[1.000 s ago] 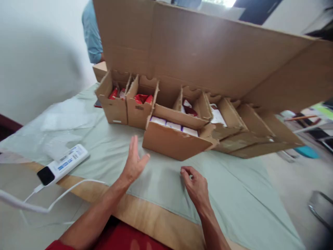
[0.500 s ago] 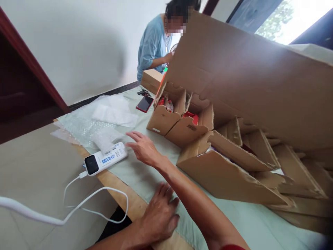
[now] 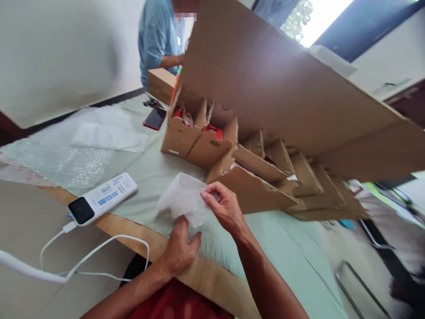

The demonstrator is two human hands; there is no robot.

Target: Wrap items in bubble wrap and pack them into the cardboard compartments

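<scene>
A small translucent bubble wrap bag (image 3: 186, 197) is pinched at its right edge between the thumb and fingers of my right hand (image 3: 226, 206). It hangs just above the cloth-covered table. Under its lower edge is my left hand (image 3: 182, 248), thumb spread away from the fingers; the bag partly covers the fingertips. To the left of both hands lies a white power bank (image 3: 108, 195) with a dark display and blue print, its white cable (image 3: 96, 239) running off the table edge.
Larger bubble wrap sheets (image 3: 83, 150) lie at the left. Behind stand a phone (image 3: 155, 118), keys (image 3: 152, 103) and a divided cardboard box (image 3: 181, 139) with red packets inside and a tall raised flap (image 3: 265, 79). A person in a blue top (image 3: 156, 37) is beyond a closed carton (image 3: 161, 82).
My right hand has taken the small bubble wrap bag from beside the power bank and brought it toward me. My left hand has moved up to its lower edge. The view has turned right.
</scene>
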